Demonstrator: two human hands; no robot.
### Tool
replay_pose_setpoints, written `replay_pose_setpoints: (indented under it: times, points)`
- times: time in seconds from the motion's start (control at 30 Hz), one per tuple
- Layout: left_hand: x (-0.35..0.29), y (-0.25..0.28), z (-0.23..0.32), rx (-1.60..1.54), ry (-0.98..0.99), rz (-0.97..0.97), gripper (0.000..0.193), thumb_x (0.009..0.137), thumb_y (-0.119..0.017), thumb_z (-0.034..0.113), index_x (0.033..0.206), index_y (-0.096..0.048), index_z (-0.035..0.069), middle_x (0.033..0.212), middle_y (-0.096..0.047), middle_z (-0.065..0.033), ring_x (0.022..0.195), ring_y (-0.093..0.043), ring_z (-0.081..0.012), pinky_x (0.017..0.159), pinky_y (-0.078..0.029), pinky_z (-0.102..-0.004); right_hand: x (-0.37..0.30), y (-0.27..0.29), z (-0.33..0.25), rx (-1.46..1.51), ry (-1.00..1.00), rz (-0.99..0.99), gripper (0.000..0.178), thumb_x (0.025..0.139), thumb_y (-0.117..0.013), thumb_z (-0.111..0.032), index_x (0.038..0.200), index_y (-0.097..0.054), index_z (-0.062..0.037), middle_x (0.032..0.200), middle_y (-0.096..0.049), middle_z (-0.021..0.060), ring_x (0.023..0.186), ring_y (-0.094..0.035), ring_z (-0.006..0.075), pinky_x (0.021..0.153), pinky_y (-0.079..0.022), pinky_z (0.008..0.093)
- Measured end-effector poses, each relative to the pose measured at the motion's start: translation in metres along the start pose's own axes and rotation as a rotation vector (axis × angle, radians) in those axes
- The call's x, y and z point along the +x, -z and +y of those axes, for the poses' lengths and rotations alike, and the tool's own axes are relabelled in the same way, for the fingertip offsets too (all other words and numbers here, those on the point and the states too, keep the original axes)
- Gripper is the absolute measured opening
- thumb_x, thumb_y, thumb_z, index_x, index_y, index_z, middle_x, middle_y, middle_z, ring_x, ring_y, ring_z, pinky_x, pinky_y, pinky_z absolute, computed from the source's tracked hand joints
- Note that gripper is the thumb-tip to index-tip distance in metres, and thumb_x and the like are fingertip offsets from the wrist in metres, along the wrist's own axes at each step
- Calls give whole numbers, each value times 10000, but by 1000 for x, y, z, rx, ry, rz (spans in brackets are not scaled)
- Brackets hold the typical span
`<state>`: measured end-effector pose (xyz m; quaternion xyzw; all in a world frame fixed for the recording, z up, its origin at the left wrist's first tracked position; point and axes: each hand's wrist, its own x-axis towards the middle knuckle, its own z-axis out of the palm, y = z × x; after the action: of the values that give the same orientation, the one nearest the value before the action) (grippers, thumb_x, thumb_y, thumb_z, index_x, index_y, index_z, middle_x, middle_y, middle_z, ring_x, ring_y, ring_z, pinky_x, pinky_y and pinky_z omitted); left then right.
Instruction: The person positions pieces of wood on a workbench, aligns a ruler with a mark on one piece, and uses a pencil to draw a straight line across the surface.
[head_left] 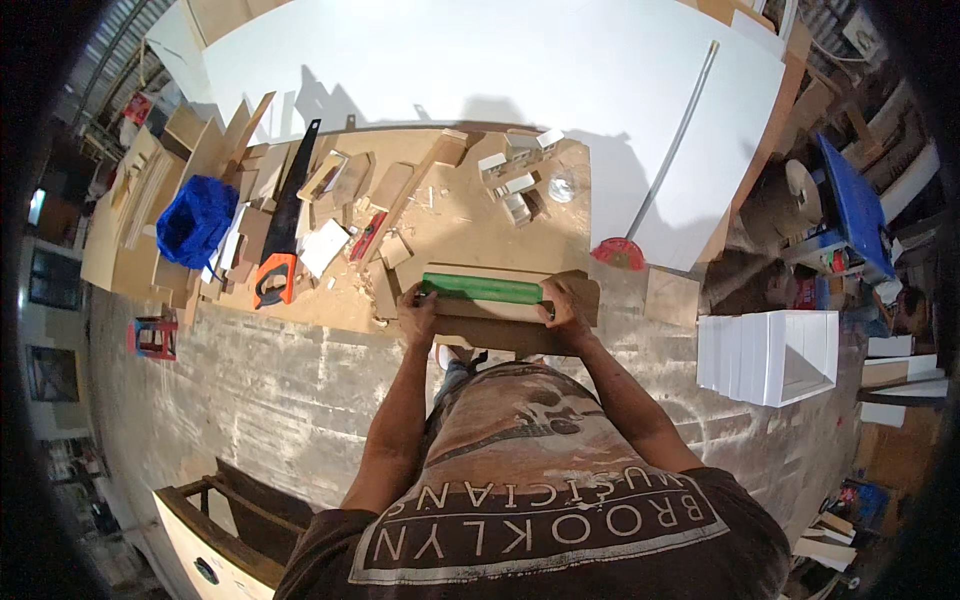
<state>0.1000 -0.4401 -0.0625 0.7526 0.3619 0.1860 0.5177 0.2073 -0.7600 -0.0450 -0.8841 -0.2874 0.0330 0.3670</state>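
My left hand (418, 312) and my right hand (567, 318) are closed around the two ends of a long green translucent bar (482, 288). The bar lies level across me, above a narrow wooden board (490, 312) at the near edge of the workbench. What the bar is exactly, I cannot make out. Beyond my left hand, a slim red tool (369, 236) rests among wood offcuts. A handsaw (290, 215) with a black blade and orange handle lies farther left.
Small wood blocks (518, 184) and sawdust cover the bench (450, 225). A large white panel (480, 60) spans the back, bearing a metal rod (680, 130) and a red rounded piece (618, 254). A blue bag (196, 222) sits left; a white box (768, 357) stands right.
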Motion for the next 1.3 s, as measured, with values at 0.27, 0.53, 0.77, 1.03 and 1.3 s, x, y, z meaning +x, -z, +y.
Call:
replay_pose_setpoints:
  times: [0.27,0.53,0.77,1.03,1.3]
  points:
    - [-2,5,13,79,-33,-36,462,821,-791,232,1220,-681,27,1038,-566,-116,926,-597,-243,839,-507,-378,4,0,0,-38,12,32,564,814,-698,-191,1331,-529,-41,1222,-565,244,1193,-515,431,1027,-404,521]
    - [-3,37,88,-40,74,-76,306,937,-700,269,980,-704,-34,760,-625,-72,723,-595,-172,673,-468,-323,5,1,1,-5,37,-1,552,818,-699,-202,1318,-543,-27,1261,-560,251,1202,-523,431,1023,-429,522]
    - [-64,186,307,-1100,-629,-516,197,974,-549,203,1062,-628,46,779,-606,-12,571,-525,-69,532,-439,-197,3,1,8,-57,72,26,538,837,-725,-278,1278,-568,-13,1233,-599,250,1201,-543,435,1055,-420,502]
    - [-139,200,462,-1070,-1362,-1023,165,925,-496,129,1053,-557,214,605,-486,34,445,-425,-38,408,-346,-224,7,16,-14,-54,-38,-71,517,835,-728,-253,1258,-561,-5,1219,-589,228,1191,-536,422,1038,-424,500]
    - [-126,185,458,-1002,-1476,-1127,269,922,-548,149,1153,-517,283,616,-488,31,421,-438,-60,383,-374,-277,1,-1,6,-90,-15,-46,546,860,-710,-285,1295,-539,-4,1255,-580,224,1200,-530,407,1058,-412,491]
